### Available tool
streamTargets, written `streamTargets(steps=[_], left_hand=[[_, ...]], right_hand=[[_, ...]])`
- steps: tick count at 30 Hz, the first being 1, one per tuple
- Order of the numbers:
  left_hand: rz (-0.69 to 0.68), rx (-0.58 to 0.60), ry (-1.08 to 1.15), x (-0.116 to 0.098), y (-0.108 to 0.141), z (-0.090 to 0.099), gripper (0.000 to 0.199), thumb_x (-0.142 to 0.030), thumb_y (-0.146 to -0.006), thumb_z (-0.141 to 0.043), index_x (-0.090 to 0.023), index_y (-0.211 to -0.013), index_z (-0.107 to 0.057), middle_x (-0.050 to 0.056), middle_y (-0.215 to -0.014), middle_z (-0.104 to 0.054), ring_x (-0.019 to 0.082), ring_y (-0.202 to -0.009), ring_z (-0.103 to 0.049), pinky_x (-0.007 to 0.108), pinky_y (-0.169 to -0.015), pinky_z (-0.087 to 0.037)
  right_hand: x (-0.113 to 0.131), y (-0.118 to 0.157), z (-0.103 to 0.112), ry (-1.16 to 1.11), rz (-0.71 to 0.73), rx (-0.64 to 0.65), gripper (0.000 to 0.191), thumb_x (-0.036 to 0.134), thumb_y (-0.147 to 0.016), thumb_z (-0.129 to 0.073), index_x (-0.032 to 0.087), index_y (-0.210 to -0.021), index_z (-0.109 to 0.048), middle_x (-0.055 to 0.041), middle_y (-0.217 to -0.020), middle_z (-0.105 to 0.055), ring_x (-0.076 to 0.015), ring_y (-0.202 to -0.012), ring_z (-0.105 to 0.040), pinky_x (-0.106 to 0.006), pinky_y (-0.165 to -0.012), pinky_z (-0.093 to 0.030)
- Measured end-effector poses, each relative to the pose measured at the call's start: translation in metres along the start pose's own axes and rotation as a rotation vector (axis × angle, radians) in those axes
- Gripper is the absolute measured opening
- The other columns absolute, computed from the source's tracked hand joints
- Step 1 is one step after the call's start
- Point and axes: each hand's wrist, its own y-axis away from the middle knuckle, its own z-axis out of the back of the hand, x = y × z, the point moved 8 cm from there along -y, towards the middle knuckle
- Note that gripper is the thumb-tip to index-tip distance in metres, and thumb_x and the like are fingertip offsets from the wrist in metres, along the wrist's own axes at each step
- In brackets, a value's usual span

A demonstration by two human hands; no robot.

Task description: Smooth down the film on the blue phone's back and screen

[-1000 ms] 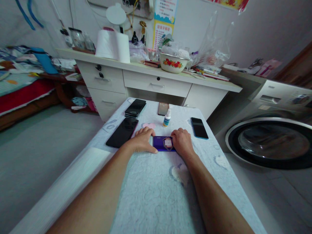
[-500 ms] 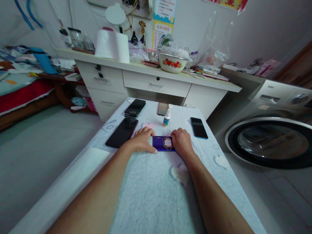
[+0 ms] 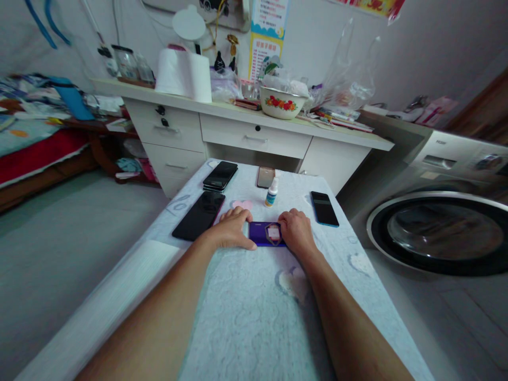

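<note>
A purple phone (image 3: 260,234) with a light patch in a dark outline lies flat on the cloth-covered table (image 3: 246,317). My left hand (image 3: 234,228) grips its left end, thumb at the near edge and fingers at the far side. Over its right end, my right hand (image 3: 297,230) is closed, hiding that end. Behind the phone stands a small bottle (image 3: 271,193) with a white cap. Left of my left hand lies a large black phone (image 3: 199,216). To the right of my right hand is a blue-edged phone (image 3: 324,208).
Stacked dark phones (image 3: 220,175) lie at the table's far left, and another phone (image 3: 265,177) is behind the bottle. Beyond stands a white desk (image 3: 254,135) bearing a flowered bowl (image 3: 282,103). A washing machine (image 3: 448,211) is at the right.
</note>
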Motion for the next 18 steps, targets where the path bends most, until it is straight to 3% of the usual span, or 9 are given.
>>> streamTargets(steps=[18], left_hand=[[0.007,0.006,0.008,-0.0005,0.0011,0.0012,0.066,-0.053,-0.049,-0.073,-0.028,-0.104,-0.047,0.003,-0.121,-0.044,0.029,-0.117,-0.042,0.038,-0.095,-0.037]], right_hand=[[0.0010,0.0007,0.0006,0.026,-0.021,0.042,0.026,0.024,-0.091,-0.042,0.023,-0.098,-0.067,-0.0078,-0.101,-0.060,-0.0206,-0.096,-0.050,-0.030,-0.080,-0.032]])
